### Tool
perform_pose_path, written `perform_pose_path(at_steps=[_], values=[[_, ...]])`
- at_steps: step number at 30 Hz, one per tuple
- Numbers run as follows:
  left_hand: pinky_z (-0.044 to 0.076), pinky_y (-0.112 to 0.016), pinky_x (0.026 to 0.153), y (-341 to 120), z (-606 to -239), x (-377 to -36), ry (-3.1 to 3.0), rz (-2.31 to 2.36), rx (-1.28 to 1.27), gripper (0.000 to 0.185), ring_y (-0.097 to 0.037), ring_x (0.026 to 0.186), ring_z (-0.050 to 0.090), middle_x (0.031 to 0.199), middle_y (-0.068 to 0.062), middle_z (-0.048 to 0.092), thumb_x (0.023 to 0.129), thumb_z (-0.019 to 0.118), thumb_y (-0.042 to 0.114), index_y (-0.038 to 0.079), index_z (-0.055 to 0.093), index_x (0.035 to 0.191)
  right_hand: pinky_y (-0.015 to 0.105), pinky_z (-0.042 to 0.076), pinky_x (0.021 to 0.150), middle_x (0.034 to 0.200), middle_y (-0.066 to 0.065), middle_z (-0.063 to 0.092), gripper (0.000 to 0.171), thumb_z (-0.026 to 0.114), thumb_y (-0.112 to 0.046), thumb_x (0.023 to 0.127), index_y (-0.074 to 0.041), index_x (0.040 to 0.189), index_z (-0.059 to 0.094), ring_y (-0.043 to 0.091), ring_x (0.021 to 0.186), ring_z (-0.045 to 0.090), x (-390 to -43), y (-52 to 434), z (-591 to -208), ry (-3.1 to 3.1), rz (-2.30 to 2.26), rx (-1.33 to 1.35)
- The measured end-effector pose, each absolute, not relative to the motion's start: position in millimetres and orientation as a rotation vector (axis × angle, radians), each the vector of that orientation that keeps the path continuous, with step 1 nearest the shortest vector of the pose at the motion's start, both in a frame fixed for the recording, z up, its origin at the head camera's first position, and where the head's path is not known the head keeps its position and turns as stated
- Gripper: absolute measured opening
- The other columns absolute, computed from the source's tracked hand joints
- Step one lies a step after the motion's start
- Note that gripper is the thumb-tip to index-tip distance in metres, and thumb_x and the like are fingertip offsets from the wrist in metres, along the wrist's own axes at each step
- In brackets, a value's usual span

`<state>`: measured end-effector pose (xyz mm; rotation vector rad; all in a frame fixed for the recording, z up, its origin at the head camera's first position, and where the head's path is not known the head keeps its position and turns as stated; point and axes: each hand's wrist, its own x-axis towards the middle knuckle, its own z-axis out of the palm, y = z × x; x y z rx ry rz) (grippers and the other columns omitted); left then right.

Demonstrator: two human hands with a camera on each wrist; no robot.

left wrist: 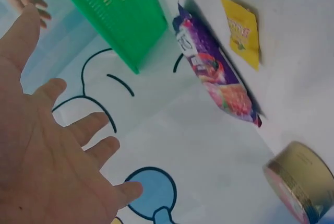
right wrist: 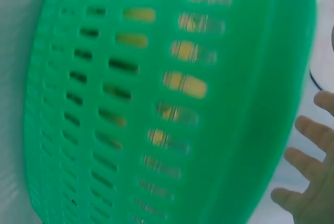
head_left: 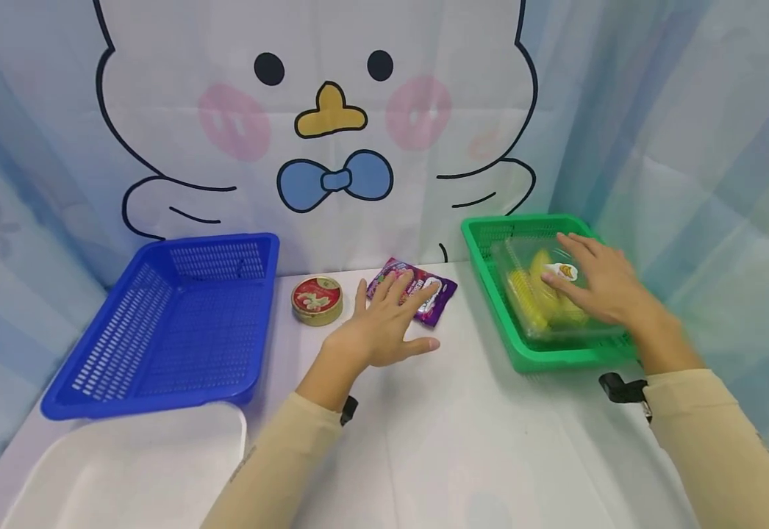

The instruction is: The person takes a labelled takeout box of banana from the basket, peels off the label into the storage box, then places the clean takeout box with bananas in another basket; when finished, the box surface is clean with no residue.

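From the head camera we see our left hand (head_left: 384, 323) spread flat with straight fingers, its fingertips over the near edge of the purple foil snack packet (head_left: 414, 290) lying on the white tabletop (head_left: 477, 441); it grips nothing, and whether the fingertips actually touch the packet we cannot tell. Just left of the packet sits a round gold tin with a red lid (head_left: 317, 299), and beyond that the blue slotted plastic basket (head_left: 179, 323), which looks empty. Our right hand (head_left: 599, 283) lies with fingers extended on top of the clear plastic clamshell box of yellow food (head_left: 546, 297), which rests inside the green slotted plastic basket (head_left: 490, 294). A white tray (head_left: 126, 470) sits at the near left corner.

From the left wrist camera, our left hand (left wrist: 47, 151) shows an open palm with splayed fingers, holding nothing. The purple packet (left wrist: 216, 75) lies apart from it, with a small yellow sachet (left wrist: 241, 32) beyond it, the tin (left wrist: 302, 187) to one side and the green basket (left wrist: 112, 12) further off.

From the right wrist camera, blurred, we see mostly the green basket's wall (right wrist: 156, 104), yellow showing through its slots, and straight fingertips at the right edge.

We judge the sorting barely under way: one box is in green, while the packet, tin and sachet remain on the table.
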<state>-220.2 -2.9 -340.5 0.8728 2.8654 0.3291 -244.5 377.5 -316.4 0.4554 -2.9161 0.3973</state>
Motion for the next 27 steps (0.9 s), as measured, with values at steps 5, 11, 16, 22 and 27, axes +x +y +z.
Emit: perform_pose_path(at_steps=[5, 11, 16, 22, 27], values=[[-0.004, -0.069, 0.122, 12, -351, -223, 2.804, 0.375, 0.891, 0.087, -0.033, 0.16, -0.004, 0.174, -0.006, 0.0, 0.096, 0.051, 0.071, 0.043, 0.006, 0.165, 0.08, 0.017, 0.11, 0.164, 0.033, 0.019, 0.081, 0.053, -0.047, 0.105, -0.01, 0.166, 0.014, 0.06, 0.147, 0.017, -243, 393, -325, -2.969, 0.546, 0.411], [-0.004, -0.069, 0.121, 28, -357, -232, 2.791, 0.429, 0.916, 0.086, -0.034, 0.16, 0.002, 0.174, -0.005, 0.002, 0.096, 0.049, 0.072, 0.045, 0.004, 0.164, 0.079, 0.011, 0.113, 0.166, 0.033, 0.008, 0.078, 0.046, -0.044, 0.108, -0.009, 0.166, 0.006, 0.058, 0.151, 0.007, -250, 409, -327, -2.968, 0.799, 0.355], [0.003, -0.07, 0.122, 46, -360, -241, 2.76, 0.524, 0.968, 0.086, -0.032, 0.159, 0.006, 0.174, -0.004, 0.006, 0.096, 0.05, 0.071, 0.044, 0.006, 0.164, 0.08, 0.011, 0.112, 0.167, 0.033, 0.005, 0.078, 0.042, -0.045, 0.11, -0.008, 0.166, 0.002, 0.059, 0.15, 0.006, -247, 425, -329, -2.971, 0.874, 0.286], [0.015, -0.069, 0.122, 64, -368, -247, 2.745, 0.584, 1.044, 0.084, -0.033, 0.159, 0.01, 0.174, -0.005, 0.005, 0.098, 0.051, 0.069, 0.042, 0.006, 0.164, 0.081, 0.022, 0.107, 0.165, 0.035, 0.01, 0.079, 0.038, -0.045, 0.111, -0.006, 0.165, -0.003, 0.062, 0.146, 0.017, -245, 433, -339, -2.988, 0.999, 0.227], [0.018, -0.069, 0.121, 79, -374, -253, 2.7, 0.677, 1.077, 0.085, -0.036, 0.159, 0.009, 0.174, -0.006, 0.001, 0.098, 0.051, 0.069, 0.043, 0.005, 0.164, 0.081, 0.021, 0.107, 0.167, 0.033, 0.001, 0.079, 0.032, -0.05, 0.11, -0.01, 0.165, -0.01, 0.062, 0.147, 0.011, -239, 442, -345, -3.007, 1.142, 0.137]])
